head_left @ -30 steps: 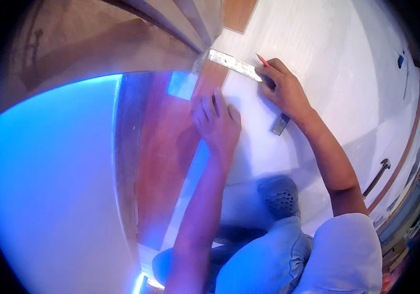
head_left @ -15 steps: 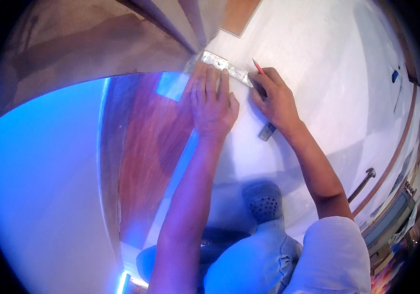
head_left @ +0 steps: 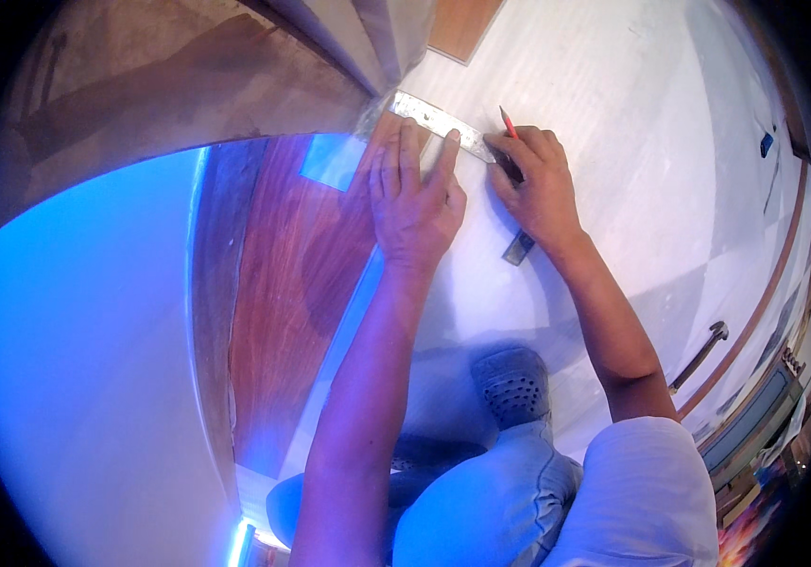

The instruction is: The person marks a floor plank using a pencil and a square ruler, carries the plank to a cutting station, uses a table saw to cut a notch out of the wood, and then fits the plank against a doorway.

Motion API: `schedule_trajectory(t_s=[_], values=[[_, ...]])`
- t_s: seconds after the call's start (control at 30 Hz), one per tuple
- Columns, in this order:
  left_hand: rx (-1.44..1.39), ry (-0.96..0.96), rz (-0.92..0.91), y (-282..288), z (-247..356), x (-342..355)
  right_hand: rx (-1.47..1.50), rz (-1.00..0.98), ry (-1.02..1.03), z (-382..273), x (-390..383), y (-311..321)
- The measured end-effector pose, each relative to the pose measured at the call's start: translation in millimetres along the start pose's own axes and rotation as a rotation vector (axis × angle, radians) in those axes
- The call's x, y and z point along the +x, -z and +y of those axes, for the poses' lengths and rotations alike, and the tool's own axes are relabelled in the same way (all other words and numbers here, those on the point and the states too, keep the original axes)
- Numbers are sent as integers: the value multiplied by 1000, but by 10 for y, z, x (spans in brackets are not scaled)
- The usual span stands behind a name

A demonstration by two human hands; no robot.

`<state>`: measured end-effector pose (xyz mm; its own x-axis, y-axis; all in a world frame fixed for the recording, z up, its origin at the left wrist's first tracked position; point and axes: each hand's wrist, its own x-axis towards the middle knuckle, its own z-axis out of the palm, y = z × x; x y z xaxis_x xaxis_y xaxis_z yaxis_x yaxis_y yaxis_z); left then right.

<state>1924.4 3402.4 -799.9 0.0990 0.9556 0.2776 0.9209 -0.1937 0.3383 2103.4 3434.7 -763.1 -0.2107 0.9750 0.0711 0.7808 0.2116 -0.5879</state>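
Note:
A try square [head_left: 437, 118] lies with its silvery blade across the far end of a reddish-brown wood plank [head_left: 278, 255] and the pale floor, near a wall corner. My left hand [head_left: 415, 203] rests flat, fingers apart, with fingertips on the blade's near edge. Around the square's dark stock goes my right hand [head_left: 538, 184], which hides most of it; the stock's lower end shows below the palm. A red pencil [head_left: 509, 123] sticks up from the same hand, point away from me.
Brown wall [head_left: 160, 123] surfaces meet at the corner beyond the blade. Another brown plank [head_left: 462, 28] lies past it. A hammer [head_left: 700, 357] rests on the floor at right, near stacked boards [head_left: 755, 416]. My shoe [head_left: 511, 383] is close below the hands.
My left index finger has stretched and spread away from the other fingers along the blade. The right hand and pencil have shifted slightly; the square has barely moved.

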Motion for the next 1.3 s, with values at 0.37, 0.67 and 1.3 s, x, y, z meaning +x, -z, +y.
schedule_trajectory(t_s=[0.37, 0.67, 1.3], values=[[-26, 28, 0, -2, -9, 2, 577, 7, -237, -172, 244, 68], [-37, 48, -64, -7, -16, -23, 568, -54, -37, -397, 646, -268], [-97, 66, -51, 63, -17, -13, 577, -36, -116, -463, 884, -581]])
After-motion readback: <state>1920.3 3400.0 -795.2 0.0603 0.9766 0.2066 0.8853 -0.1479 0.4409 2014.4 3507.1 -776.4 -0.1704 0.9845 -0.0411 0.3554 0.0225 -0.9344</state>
